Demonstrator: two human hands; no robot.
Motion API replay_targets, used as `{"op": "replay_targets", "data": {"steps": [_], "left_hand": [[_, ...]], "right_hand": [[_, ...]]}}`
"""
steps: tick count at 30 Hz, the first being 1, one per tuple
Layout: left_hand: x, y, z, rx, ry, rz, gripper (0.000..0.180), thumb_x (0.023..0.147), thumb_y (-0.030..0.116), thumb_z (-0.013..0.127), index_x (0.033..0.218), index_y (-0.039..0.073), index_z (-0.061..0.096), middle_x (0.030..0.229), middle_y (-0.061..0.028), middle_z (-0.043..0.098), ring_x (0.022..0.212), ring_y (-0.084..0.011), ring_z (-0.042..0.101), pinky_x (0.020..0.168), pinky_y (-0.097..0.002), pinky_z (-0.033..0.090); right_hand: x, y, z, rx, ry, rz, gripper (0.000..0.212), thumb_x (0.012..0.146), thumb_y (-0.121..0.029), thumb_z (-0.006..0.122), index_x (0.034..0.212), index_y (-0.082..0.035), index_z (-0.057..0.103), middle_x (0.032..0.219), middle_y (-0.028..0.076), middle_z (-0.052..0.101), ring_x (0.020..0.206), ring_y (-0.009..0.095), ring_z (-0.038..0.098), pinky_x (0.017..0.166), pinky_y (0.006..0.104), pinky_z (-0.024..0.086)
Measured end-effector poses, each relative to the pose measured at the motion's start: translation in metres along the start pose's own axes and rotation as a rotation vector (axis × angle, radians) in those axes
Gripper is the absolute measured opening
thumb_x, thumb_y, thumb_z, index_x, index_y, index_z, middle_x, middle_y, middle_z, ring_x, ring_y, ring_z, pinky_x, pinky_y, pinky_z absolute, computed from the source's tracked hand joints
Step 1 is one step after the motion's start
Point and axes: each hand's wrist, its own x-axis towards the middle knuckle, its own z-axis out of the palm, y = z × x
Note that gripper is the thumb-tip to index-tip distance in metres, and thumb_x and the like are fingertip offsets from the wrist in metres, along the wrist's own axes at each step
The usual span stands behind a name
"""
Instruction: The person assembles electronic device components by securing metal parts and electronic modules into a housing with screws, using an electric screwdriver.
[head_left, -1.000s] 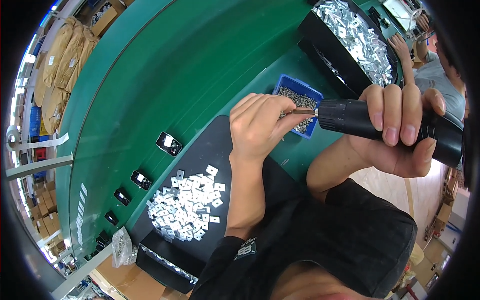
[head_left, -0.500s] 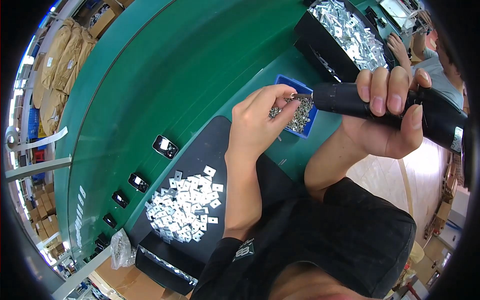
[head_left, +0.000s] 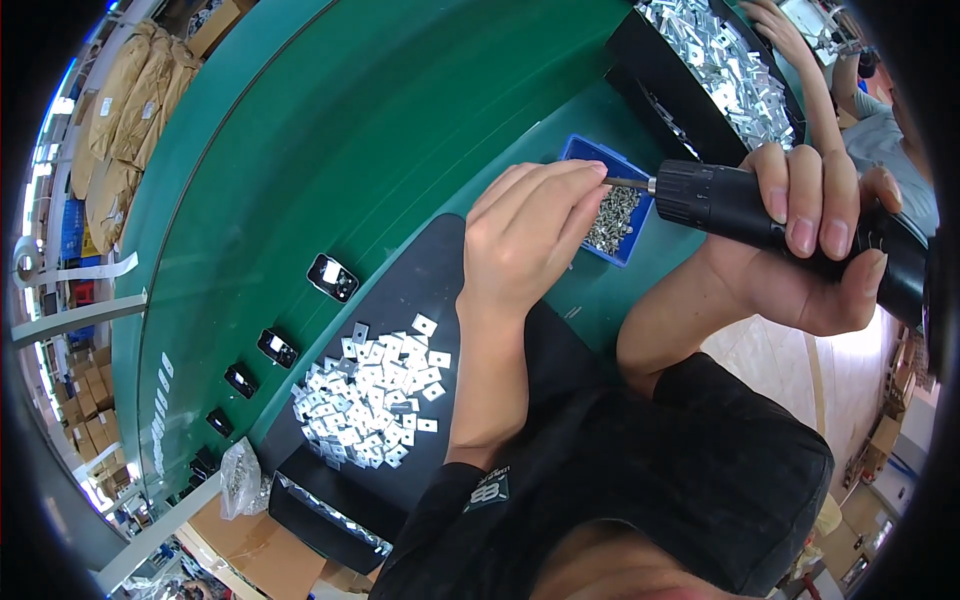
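Observation:
My right hand [head_left: 812, 240] is wrapped around a black electric screwdriver [head_left: 715, 197], which points left. Its thin metal bit [head_left: 630, 184] reaches to the fingertips of my left hand [head_left: 535, 225]. Those fingers are pinched together at the bit's tip; whatever they hold is hidden. Just behind and below the bit stands a blue tray [head_left: 632, 243] with many small metal screws [head_left: 612, 222]. A heap of small silvery plates with holes [head_left: 375, 395] lies on a black mat [head_left: 425, 275] to the left of my left forearm.
Several black handheld devices [head_left: 332, 278] stand in a row along the green conveyor belt [head_left: 300, 160]. A black bin [head_left: 650, 70] of metal plates is at the far right, beside a co-worker's arm [head_left: 815, 95]. A plastic bag [head_left: 240, 478] and a black box [head_left: 325, 520] sit near left.
The screwdriver and my right hand have shifted slightly right, and more of the bit shows. My left fingers have drawn closer together at its tip. The co-worker's hand has moved toward the metal plate bin.

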Motion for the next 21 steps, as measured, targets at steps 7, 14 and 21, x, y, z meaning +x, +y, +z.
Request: {"op": "replay_targets", "data": {"steps": [7,14,21], "left_hand": [[0.000,0.000,0.002,0.054,-0.016,0.085,0.018,0.066,-0.003,0.076,0.081,0.000,0.068,0.080,-0.0097,0.071,0.070,-0.0184,0.069,0.062,-0.0263,0.053],[-0.002,-0.003,-0.003,0.098,0.050,0.119,0.017,0.065,0.001,0.077,0.080,0.003,0.068,0.080,-0.0079,0.070,0.069,-0.0197,0.068,0.063,-0.0274,0.053],[-0.009,0.000,0.006,0.124,0.097,0.148,0.011,0.072,0.014,0.069,0.080,0.008,0.065,0.077,-0.0017,0.065,0.069,-0.0191,0.063,0.061,-0.0303,0.051]], "right_hand": [[0.001,0.001,0.013,-0.038,0.214,-0.005,0.038,0.079,-0.025,0.062,0.111,-0.007,0.055,0.076,-0.003,0.055,0.064,0.008,0.053,0.068,0.0248,0.038],[0.003,0.001,0.004,0.049,0.065,0.063,0.040,0.084,-0.027,0.057,0.118,-0.007,0.052,0.085,-0.001,0.055,0.073,0.012,0.051,0.074,0.0300,0.037],[0.009,-0.029,-0.025,-0.003,0.509,-0.040,0.019,0.065,-0.031,0.062,0.057,-0.017,0.051,0.055,-0.009,0.055,0.051,0.005,0.055,0.056,0.0230,0.041]]}}
